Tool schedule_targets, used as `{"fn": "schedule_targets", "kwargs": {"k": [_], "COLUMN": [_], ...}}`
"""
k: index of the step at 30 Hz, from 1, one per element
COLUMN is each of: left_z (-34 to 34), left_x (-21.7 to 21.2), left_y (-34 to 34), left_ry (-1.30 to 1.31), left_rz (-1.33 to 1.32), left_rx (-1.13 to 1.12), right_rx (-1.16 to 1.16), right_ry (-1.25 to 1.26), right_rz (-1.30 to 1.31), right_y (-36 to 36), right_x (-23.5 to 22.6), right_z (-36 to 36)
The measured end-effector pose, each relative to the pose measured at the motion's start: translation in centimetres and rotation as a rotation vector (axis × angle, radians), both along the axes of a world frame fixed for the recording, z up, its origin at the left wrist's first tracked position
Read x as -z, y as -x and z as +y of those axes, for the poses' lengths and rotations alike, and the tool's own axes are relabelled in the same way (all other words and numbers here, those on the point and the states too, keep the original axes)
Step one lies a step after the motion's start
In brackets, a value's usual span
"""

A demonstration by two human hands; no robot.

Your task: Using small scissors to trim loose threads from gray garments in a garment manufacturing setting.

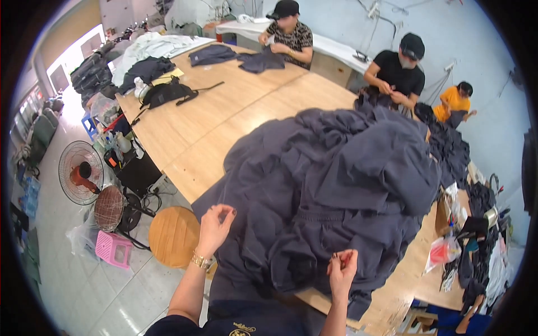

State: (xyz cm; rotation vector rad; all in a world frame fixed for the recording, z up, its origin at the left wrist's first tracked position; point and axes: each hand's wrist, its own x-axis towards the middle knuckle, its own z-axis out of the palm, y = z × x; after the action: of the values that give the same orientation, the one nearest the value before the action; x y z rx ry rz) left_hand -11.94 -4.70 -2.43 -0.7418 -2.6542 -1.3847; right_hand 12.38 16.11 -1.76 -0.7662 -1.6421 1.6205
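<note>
My L hand (214,229) & R hand (342,273), fingers bent, are at dk grey fabric pile (336,168) on wood counter (218,120); fan (84,171) & round stool (174,238) to L.

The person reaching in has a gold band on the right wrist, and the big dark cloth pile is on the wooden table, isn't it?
Wrong wrist: the head view shows the gold band on the left one, by the left hand. The big dark cloth pile is on the wooden table.
</note>
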Motion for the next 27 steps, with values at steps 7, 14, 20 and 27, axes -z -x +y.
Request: {"fn": "schedule_targets", "kwargs": {"k": [7,14,20,27], "left_z": [3.0,5.3,4.6,3.6], "left_x": [1.0,-4.6,-6.2,-4.1], "left_y": [-4.5,-13.1,-12.5,-6.9], "left_ry": [0.056,-0.267,-0.286,0.121], "left_rz": [-0.165,-0.393,-0.508,0.112], "left_rx": [0.203,0.922,1.04,0.648], "right_rx": [-0.019,-0.264,-0.457,-0.327], "right_ry": [-0.004,-0.271,0.296,0.159], "right_rz": [0.039,0.028,0.118,-0.078], "right_y": [1.1,2.6,1.3,0.5], "right_x": [-2.2,-1.9,-1.8,-1.5], "right_z": [-0.5,-0.8,-1.5,-2.3]}}
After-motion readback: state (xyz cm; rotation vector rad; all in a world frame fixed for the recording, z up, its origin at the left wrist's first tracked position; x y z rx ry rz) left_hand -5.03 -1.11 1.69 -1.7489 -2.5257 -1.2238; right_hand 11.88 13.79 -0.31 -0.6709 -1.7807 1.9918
